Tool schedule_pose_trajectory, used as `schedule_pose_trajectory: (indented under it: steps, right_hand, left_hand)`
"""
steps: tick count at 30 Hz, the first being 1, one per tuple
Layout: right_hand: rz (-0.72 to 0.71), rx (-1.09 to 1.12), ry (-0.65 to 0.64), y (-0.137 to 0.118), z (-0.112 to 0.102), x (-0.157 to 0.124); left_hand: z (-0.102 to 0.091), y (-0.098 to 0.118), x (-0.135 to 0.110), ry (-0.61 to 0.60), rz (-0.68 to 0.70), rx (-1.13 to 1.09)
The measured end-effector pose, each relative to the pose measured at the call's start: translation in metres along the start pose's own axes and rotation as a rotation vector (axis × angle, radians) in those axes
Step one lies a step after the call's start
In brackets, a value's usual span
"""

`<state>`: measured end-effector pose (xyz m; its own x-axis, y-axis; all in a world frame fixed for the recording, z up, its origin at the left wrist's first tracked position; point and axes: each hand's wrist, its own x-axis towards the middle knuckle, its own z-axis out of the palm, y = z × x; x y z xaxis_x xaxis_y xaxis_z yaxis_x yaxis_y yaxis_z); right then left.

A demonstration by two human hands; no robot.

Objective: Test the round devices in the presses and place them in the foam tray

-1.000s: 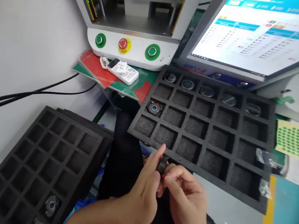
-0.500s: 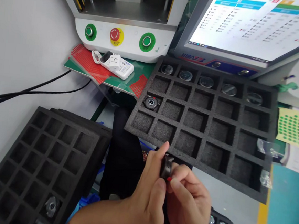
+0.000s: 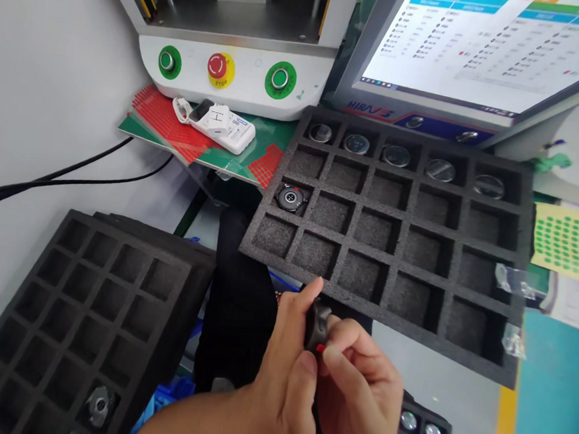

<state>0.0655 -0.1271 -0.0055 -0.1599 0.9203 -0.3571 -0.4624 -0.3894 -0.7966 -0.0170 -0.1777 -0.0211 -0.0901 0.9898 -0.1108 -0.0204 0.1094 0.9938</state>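
Observation:
Both hands meet at the bottom centre around a small black round watch case with a red dot on it. My left hand pinches it between thumb and fingers from the left. My right hand grips it from the right with pinched fingertips. Just beyond them lies a black foam tray with square pockets. One watch case sits in its left column, and several round parts fill its far row.
A second black foam tray lies at the left, with a metal part in a near pocket. A press with green and red buttons, a white handheld device, a monitor and a green sticker sheet stand behind.
The view shifted slightly down and right. My hands stayed together on the watch case, turning it a little between the fingers.

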Motion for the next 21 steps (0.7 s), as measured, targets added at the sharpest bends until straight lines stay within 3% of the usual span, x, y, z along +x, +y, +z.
schedule_pose_trajectory:
  steps: [10, 21]
  right_hand:
    - [0.063, 0.049, -0.104, 0.007, -0.007, -0.009]
    - [0.095, 0.083, -0.083, 0.004, -0.001, -0.014]
  left_hand:
    - [0.006, 0.007, 0.002, 0.109, 0.047, -0.063]
    - [0.01, 0.003, 0.002, 0.156, 0.054, -0.093]
